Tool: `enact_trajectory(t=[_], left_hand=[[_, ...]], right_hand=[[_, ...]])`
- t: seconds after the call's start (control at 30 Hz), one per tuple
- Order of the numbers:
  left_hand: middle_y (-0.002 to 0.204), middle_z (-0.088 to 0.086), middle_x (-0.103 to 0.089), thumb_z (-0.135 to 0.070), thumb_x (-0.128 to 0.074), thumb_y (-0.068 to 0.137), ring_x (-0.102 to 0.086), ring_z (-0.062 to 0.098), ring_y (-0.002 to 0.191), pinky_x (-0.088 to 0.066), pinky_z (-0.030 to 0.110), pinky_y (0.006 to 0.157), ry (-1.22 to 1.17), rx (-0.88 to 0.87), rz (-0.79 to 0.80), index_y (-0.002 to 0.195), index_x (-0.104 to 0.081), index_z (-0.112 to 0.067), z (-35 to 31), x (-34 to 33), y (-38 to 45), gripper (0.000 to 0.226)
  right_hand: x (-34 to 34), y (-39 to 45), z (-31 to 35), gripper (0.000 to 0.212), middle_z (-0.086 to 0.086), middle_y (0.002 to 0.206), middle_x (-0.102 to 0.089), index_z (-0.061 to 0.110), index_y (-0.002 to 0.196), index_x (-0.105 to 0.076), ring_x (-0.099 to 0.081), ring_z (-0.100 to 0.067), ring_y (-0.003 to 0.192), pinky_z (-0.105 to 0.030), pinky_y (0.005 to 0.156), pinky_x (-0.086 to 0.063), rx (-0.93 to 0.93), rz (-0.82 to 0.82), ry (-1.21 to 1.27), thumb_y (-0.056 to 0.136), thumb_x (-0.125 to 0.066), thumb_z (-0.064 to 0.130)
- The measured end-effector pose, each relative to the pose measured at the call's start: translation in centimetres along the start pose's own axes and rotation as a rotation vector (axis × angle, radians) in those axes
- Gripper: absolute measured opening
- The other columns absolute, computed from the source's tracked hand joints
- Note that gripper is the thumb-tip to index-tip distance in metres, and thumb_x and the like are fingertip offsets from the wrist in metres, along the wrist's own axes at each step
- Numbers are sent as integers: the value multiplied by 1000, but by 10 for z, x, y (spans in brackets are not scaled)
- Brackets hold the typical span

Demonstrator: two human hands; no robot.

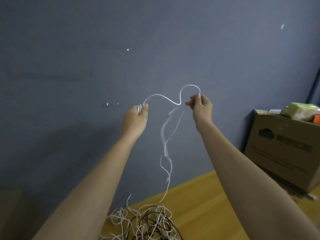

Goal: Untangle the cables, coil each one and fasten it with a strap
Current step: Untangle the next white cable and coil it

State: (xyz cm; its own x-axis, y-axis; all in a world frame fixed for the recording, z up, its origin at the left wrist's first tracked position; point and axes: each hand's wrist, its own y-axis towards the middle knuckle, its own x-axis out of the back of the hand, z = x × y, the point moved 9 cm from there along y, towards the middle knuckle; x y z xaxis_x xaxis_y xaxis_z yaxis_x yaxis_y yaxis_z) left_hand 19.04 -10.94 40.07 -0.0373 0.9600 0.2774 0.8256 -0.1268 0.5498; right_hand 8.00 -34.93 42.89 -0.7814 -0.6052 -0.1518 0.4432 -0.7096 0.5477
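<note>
Cables lie in a tangled pile [147,222] of white and dark strands on the wooden tabletop [199,205] at the bottom of the view, while one white cable [166,99] is raised high in front of the grey-blue wall [86,58]. The left hand [136,118] grips what looks like a few gathered turns of that cable, fingers curled round them; blur makes the number of turns hard to tell. The right hand [200,106] pinches the same cable between thumb and fingertips, just beyond a wavy span that arches between the two hands. From the right hand the cable drops in loose bends down to the pile, so its lower part is not yet free of the tangle.

Holding the cable high seems meant to let its weight draw it out of the heap and show where it crosses the others. The left hand probably serves as the anchor for the coil, with the right feeding length toward it. I judge the coiling barely begun, and no strap shows anywhere. A cardboard box [280,153] holding packets stands at the right, well apart from the pile.
</note>
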Motion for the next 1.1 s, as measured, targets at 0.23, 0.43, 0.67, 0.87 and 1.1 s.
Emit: enact_trajectory(t=[0.23, 0.43, 0.67, 0.87, 1.1], left_hand=[[80, 15, -62, -39, -46, 98, -60, 36, 83, -45, 39, 74, 25, 35, 75, 91, -64, 1, 26, -13, -15, 45], [79, 12, -58, -41, -49, 97, -57, 35, 84, -35, 34, 66, 221, 24, 238, 70, -52, -11, 58, -34, -44, 40], [72, 4, -53, -47, -47, 96, -57, 34, 80, -34, 33, 63, 352, 49, 396, 68, -41, -17, 100, -55, -84, 41], [88, 11, -63, -48, -43, 97, -58, 34, 84, -38, 34, 66, 404, 29, 361, 85, -52, -10, 105, -58, -97, 41], [72, 5, -57, -47, -44, 97, -55, 28, 71, -37, 35, 61, 348, 31, 378, 81, -53, -8, 117, -50, -102, 43]], right_hand=[[3, -18, -19, 34, -5, 64, -55, 15, 76, -56, -58, -6, 59, -21, 73, -53, -79, 81, 85, 103, -37, 14], [14, -91, -143, 32, -5, 62, -46, 16, 70, -62, -41, -16, 56, -28, 54, -33, -385, 496, -691, 99, -48, 19], [3, -178, -144, 45, -1, 124, -60, 20, 120, -58, -52, -18, 121, -24, 92, -42, -402, 416, -177, 91, -35, -6], [-32, -242, -130, 53, -7, 116, -68, 20, 107, -69, -55, -16, 121, -35, 111, -27, -482, 625, 131, 90, -33, 55], [-14, -231, -139, 33, 4, 105, -69, 22, 95, -65, -59, -5, 107, -24, 94, -40, -306, 525, -87, 102, -34, 32]])
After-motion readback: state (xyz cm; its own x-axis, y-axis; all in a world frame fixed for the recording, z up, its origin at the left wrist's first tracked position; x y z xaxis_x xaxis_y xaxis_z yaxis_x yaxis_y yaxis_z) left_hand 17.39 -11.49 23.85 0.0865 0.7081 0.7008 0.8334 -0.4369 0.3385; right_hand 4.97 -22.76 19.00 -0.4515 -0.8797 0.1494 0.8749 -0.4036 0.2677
